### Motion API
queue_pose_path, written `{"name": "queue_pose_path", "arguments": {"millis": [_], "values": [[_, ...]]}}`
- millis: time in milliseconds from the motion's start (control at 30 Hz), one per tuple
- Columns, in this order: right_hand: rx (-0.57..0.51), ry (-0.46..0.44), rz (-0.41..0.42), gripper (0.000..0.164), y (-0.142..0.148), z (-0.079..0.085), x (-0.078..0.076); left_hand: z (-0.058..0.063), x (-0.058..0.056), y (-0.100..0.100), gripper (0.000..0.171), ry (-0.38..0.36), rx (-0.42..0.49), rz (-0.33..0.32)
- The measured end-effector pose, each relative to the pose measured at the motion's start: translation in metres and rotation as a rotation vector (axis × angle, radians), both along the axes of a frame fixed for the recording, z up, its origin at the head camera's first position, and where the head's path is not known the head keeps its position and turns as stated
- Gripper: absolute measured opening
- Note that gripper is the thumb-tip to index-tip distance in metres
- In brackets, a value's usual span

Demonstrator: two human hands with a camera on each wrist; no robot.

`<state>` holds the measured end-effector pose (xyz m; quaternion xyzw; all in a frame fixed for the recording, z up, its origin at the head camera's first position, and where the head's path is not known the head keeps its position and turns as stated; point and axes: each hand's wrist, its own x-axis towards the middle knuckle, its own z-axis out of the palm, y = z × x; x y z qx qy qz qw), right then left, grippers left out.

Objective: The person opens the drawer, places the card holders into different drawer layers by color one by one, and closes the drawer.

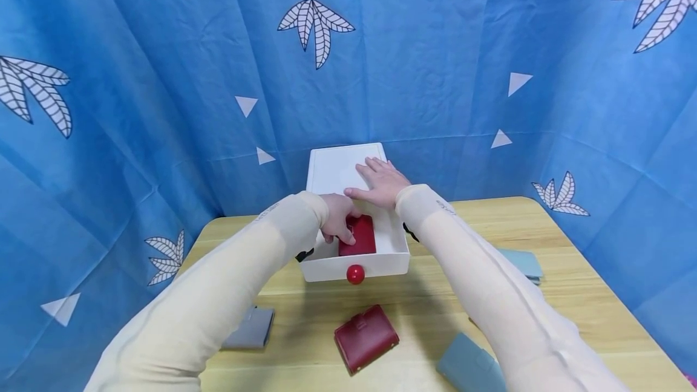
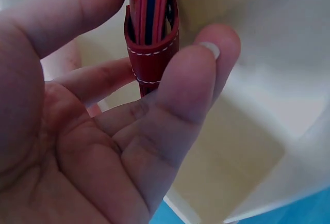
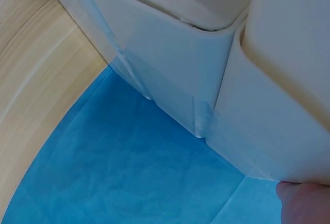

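Blue curtain (image 1: 425, 77) behind a wood table (image 1: 305, 359), and the right hand (image 1: 381, 185) is spread on top of the white box (image 1: 336, 167), fingers apart, probably to keep it from sliding while the drawer (image 1: 327, 270) sits pulled out. Inside that drawer is the red wallet (image 1: 365, 238), with the left hand (image 1: 336, 215) touching its upper face, thumb and fingertip apart, so it looks more like pressing than pinching. Pretty neat wallet tbh, with white stitching along the strap (image 2: 148, 66) and dark navy between red layers at the edge.
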<state>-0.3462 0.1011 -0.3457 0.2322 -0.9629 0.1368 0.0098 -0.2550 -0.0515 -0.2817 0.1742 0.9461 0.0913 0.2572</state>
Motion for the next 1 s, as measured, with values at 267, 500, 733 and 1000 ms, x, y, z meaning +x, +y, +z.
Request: {"name": "queue_pose_path", "arguments": {"millis": [267, 500, 733, 1000], "values": [[0.003, 0.007, 0.007, 0.09, 0.001, 0.001, 0.001, -0.003, 0.001, 0.016, 0.06, -0.014, -0.015, -0.049], [-0.012, 0.001, 0.012, 0.093, 0.002, 0.001, 0.004, -0.005, 0.005, 0.03, 0.056, -0.002, -0.013, -0.118], [-0.003, 0.016, 0.022, 0.093, 0.002, 0.001, 0.002, -0.005, 0.005, 0.034, 0.054, -0.006, -0.065, -0.17], [0.002, 0.015, 0.022, 0.093, 0.002, 0.001, 0.003, -0.005, 0.004, 0.035, 0.049, 0.01, -0.088, -0.208]]}}
